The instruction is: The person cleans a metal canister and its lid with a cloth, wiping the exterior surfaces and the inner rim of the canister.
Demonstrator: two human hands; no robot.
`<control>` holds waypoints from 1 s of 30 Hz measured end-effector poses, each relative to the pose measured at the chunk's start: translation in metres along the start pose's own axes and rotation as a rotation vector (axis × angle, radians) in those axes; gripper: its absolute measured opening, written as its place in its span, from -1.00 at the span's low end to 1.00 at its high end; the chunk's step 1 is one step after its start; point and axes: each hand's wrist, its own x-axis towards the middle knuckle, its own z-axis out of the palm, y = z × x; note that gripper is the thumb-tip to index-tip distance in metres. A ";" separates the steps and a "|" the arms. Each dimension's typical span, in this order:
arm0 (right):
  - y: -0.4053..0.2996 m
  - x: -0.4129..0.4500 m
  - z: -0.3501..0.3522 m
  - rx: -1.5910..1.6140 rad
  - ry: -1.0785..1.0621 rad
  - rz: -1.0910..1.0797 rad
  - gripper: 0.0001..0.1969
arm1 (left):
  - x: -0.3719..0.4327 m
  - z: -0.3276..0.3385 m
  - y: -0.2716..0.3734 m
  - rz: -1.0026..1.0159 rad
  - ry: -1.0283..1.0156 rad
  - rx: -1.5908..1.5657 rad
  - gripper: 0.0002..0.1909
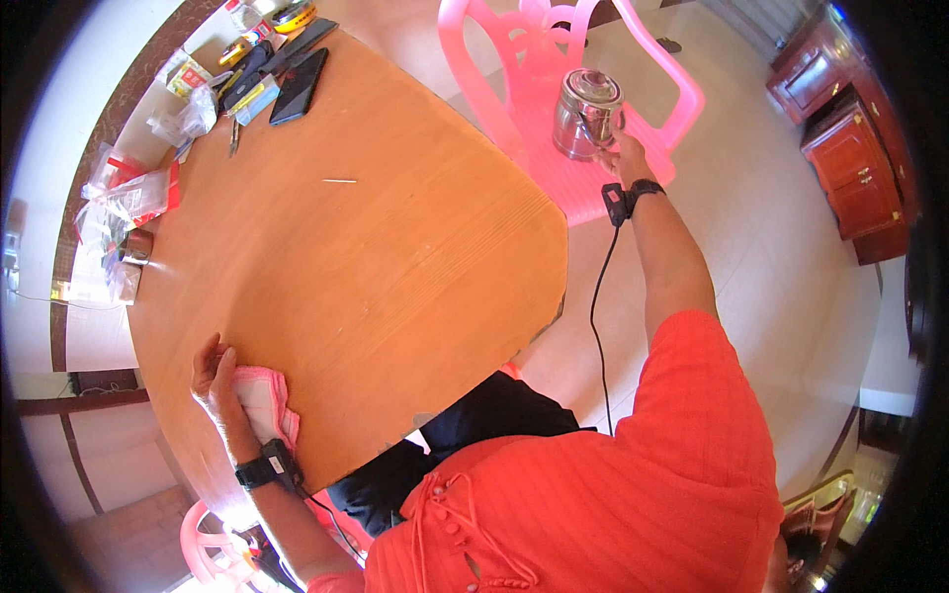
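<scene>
On the seat of a pink plastic chair (545,189) stands a lidded stainless steel pot (589,115) with a handle. My right hand (623,158) reaches to the pot's near side, its fingers by the handle; whether they grip it cannot be told. At the left part of the wooden table (385,244), my left hand (215,374) rests with fingers slightly curled, beside a folded white cloth with pink edging (261,396). The cloth lies partly behind my wrist. A small white stick (339,180) lies farther up the tabletop.
A black smartphone (299,85), a pair of tweezers (234,138), plastic bags (141,196), a metal cup (138,247) and a bottle (248,21) crowd the table's far left edge. Cables run from both wrist devices. A red wooden cabinet (852,167) stands at the right.
</scene>
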 end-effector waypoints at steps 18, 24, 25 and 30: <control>0.061 -0.198 -0.048 -0.774 -0.508 0.023 -0.75 | 0.002 0.006 0.007 0.061 0.078 -0.048 -0.68; -0.004 -0.386 0.018 -1.013 -1.195 0.005 -0.75 | -0.004 -0.005 0.001 0.020 0.143 -0.252 -0.68; -0.014 -0.411 0.030 -0.977 -1.311 -0.006 -0.75 | -0.002 -0.001 0.000 0.035 0.162 -0.253 -0.69; -0.023 -0.507 0.122 -0.582 -1.590 -0.374 -0.79 | 0.010 0.011 -0.007 0.200 0.253 -0.317 -0.71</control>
